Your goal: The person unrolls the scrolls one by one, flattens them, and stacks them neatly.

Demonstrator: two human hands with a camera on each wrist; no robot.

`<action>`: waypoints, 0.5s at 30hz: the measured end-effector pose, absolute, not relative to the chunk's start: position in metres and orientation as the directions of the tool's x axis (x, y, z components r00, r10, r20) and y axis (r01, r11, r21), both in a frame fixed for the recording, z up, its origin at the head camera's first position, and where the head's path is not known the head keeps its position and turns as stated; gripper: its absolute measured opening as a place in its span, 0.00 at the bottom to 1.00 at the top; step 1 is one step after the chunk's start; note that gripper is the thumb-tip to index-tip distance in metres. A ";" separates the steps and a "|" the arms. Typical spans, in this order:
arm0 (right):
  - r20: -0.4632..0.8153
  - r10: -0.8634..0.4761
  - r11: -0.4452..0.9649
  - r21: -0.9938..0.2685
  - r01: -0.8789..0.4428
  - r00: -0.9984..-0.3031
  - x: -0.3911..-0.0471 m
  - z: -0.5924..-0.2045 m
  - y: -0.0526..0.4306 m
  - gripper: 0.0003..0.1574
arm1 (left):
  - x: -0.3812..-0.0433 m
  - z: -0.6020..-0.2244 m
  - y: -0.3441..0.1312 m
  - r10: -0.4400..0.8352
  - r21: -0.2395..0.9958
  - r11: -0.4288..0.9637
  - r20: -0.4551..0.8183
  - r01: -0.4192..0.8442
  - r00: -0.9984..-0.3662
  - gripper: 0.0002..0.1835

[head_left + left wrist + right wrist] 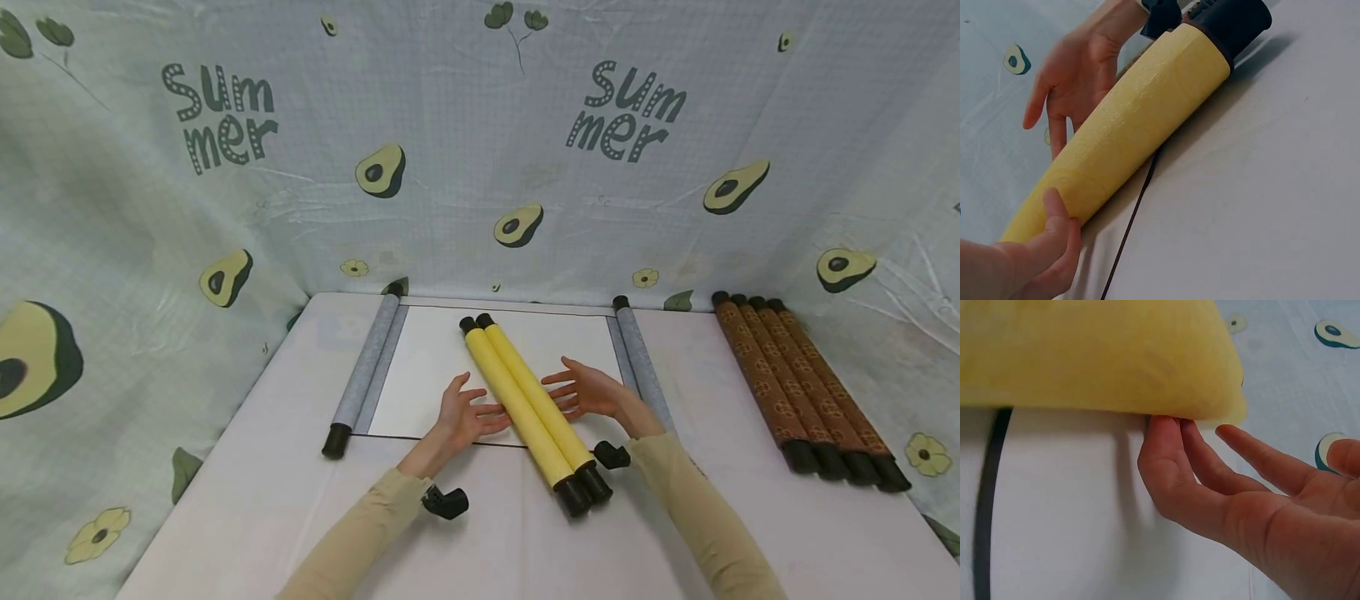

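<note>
A yellow scroll (516, 404), rolled up as two side-by-side rolls with black end caps, slants above the table. My left hand (463, 414) is at its left side, palm up, with the fingertips reaching under the roll. From the other side my right hand (592, 392) supports it, fingers loosely bent beneath. In the right wrist view, the fingertips of the right hand (1260, 506) touch the roll's underside, and the thumb stands away from it. Below lies an unrolled scroll with a white sheet (427, 358) between two grey rollers.
Brown patterned rolls (765, 375) with black caps lie side by side at the right of the table (480, 550). The left grey roller (371, 367) and right grey roller (645, 367) flank the white sheet. A printed avocado cloth (450, 100) hangs behind.
</note>
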State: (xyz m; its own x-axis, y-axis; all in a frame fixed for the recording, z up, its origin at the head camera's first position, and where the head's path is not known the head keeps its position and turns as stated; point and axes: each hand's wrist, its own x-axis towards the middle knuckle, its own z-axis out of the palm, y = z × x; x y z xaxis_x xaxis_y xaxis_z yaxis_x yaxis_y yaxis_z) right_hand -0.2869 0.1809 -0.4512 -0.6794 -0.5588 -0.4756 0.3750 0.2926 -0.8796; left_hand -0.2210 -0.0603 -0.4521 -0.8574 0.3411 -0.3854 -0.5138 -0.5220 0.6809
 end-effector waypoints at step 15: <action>-0.467 -0.509 0.212 -0.882 0.421 -0.723 -0.273 -0.452 0.163 0.47 | -0.228 -0.443 -0.057 0.230 0.754 -0.468 -0.400 -0.461 -0.887 0.37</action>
State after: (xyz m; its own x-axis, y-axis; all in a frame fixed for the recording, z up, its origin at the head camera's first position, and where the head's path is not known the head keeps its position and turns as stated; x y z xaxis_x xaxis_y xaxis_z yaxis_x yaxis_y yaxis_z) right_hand -0.2734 0.1633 -0.4515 -0.7230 -0.5088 -0.4673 0.4208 0.2122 -0.8820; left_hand -0.2282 -0.0575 -0.4432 -0.8872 0.2302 -0.3998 -0.4612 -0.4680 0.7539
